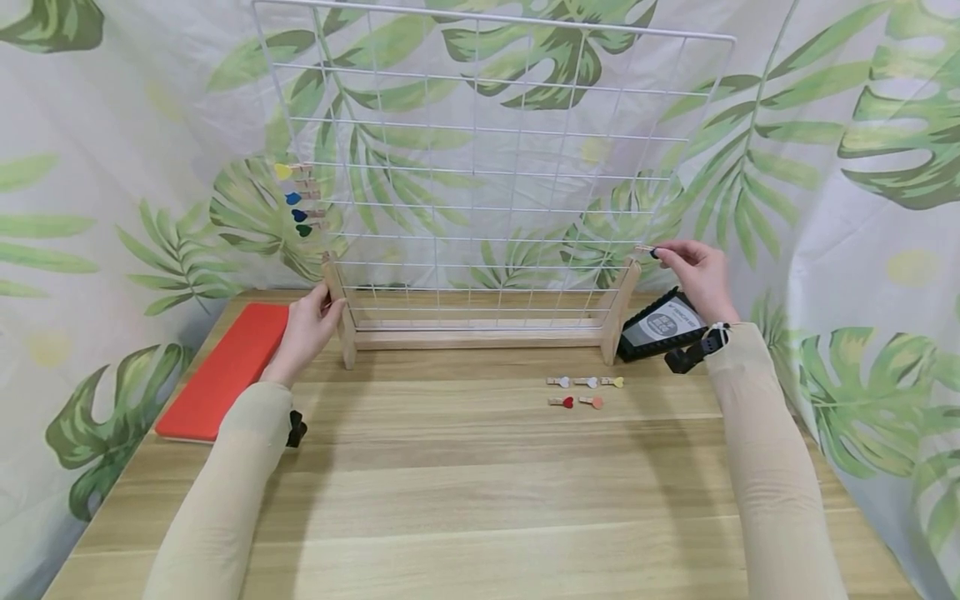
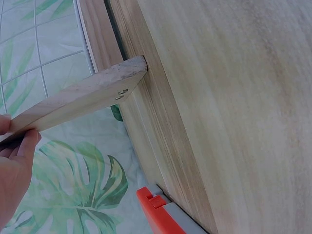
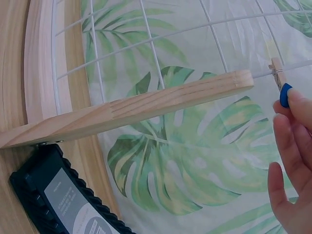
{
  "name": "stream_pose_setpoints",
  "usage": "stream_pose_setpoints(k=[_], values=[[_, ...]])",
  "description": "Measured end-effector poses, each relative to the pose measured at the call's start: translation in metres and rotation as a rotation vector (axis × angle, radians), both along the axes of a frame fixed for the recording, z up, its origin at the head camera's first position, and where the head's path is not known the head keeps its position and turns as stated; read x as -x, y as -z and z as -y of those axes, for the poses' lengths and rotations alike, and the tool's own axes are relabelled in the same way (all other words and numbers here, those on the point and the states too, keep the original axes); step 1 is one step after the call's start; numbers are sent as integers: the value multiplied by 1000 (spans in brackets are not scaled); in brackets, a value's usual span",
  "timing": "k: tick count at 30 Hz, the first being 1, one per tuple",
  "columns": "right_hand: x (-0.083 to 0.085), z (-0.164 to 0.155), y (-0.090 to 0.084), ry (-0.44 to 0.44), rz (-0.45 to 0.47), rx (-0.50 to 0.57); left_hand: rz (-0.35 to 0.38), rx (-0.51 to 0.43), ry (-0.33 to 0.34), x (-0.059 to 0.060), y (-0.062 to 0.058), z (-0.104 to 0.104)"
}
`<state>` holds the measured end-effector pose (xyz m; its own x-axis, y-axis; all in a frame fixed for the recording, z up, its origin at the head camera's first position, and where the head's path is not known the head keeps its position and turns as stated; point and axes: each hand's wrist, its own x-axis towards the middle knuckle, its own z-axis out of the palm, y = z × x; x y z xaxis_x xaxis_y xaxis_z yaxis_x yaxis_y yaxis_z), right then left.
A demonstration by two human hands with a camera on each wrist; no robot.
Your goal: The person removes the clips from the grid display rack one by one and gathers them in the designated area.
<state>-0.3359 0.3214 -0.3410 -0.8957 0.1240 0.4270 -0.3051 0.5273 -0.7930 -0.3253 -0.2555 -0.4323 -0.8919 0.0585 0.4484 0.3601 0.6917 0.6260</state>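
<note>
A white wire grid (image 1: 487, 167) stands in a wooden stand (image 1: 480, 337) at the back of the table. My left hand (image 1: 330, 302) grips the stand's left upright (image 2: 83, 97), thumb and fingers around it. My right hand (image 1: 663, 252) pinches a small wooden clip with a blue heart (image 3: 280, 80) at the grid's right edge, just above the right upright (image 3: 146, 109); the clip's tip meets a horizontal wire. Several heart clips (image 1: 300, 200) in yellow, blue and green hang on the grid's left edge. Several more clips (image 1: 586, 390) lie on the table.
A red flat case (image 1: 225, 367) lies at the table's left, also seen in the left wrist view (image 2: 156, 209). A black device with a grey screen (image 1: 660, 325) leans by the right upright. Leaf-print cloth hangs behind and on both sides. The wooden table (image 1: 480, 500) stretches toward me.
</note>
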Motion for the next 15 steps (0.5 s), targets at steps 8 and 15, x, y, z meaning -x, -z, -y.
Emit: stream_pose_setpoints(k=[8, 15], values=[[-10, 6, -8, 9, 9, 33, 14, -9, 17, 1, 0, -1], [-26, 8, -16, -21, 16, 80, 20, -16, 7, 0, -1, 0]])
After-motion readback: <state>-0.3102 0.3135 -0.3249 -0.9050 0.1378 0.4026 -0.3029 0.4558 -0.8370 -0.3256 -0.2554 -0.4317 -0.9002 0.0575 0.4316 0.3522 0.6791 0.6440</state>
